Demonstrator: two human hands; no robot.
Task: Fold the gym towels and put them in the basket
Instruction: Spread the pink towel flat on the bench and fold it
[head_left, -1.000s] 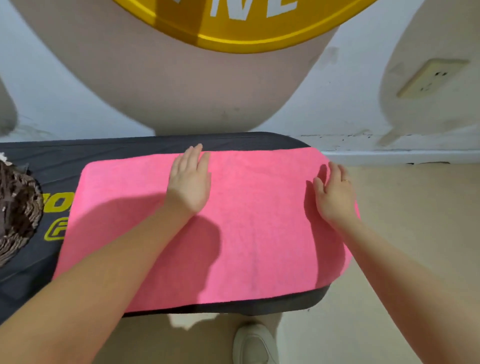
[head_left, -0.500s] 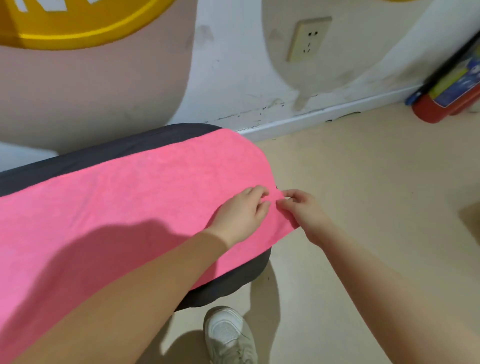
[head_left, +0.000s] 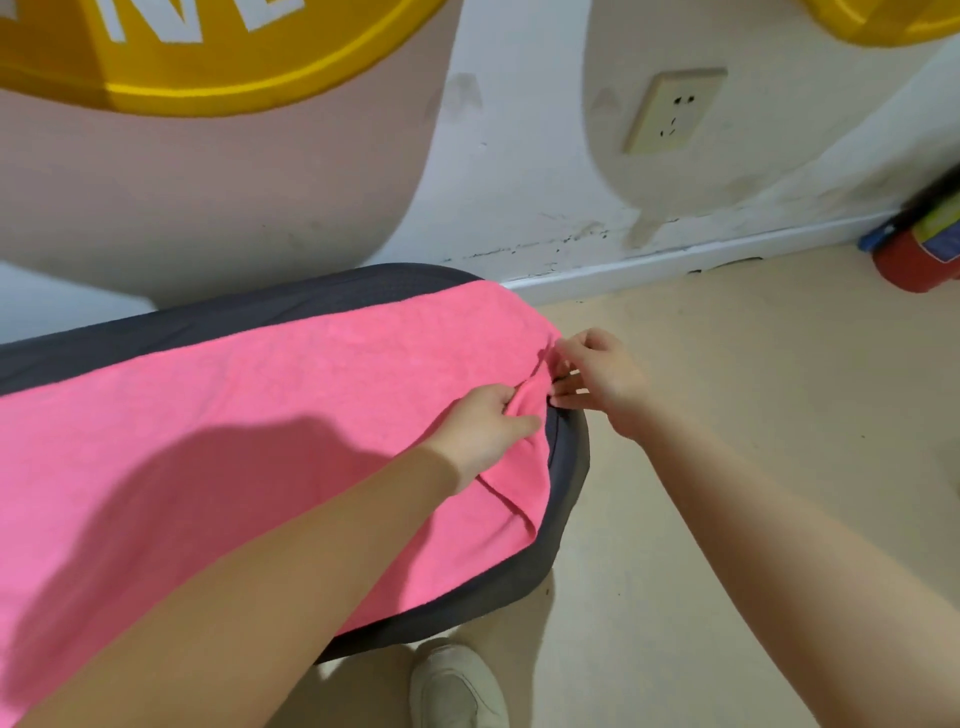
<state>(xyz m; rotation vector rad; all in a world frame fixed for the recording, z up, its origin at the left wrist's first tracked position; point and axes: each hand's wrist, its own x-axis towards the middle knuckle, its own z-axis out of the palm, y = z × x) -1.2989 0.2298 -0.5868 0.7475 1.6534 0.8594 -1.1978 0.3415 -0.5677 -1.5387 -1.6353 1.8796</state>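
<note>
A pink towel (head_left: 218, 441) lies spread over the dark padded table (head_left: 563, 499), reaching its right end. The left hand (head_left: 480, 428) reaches across it, arm stretched out, fingers bunching the towel's right edge. Just beside it, the right hand (head_left: 602, 376) pinches the same edge with curled fingers. A white shoe (head_left: 457, 686) stands on the floor below.

You see a dark grey padded bench (head_left: 563, 499) against a white wall (head_left: 519, 171) bearing a cream wall socket (head_left: 672, 111) and a yellow painted sign (head_left: 208, 67). A white sneaker (head_left: 457, 686) stands on the beige floor (head_left: 753, 389).
</note>
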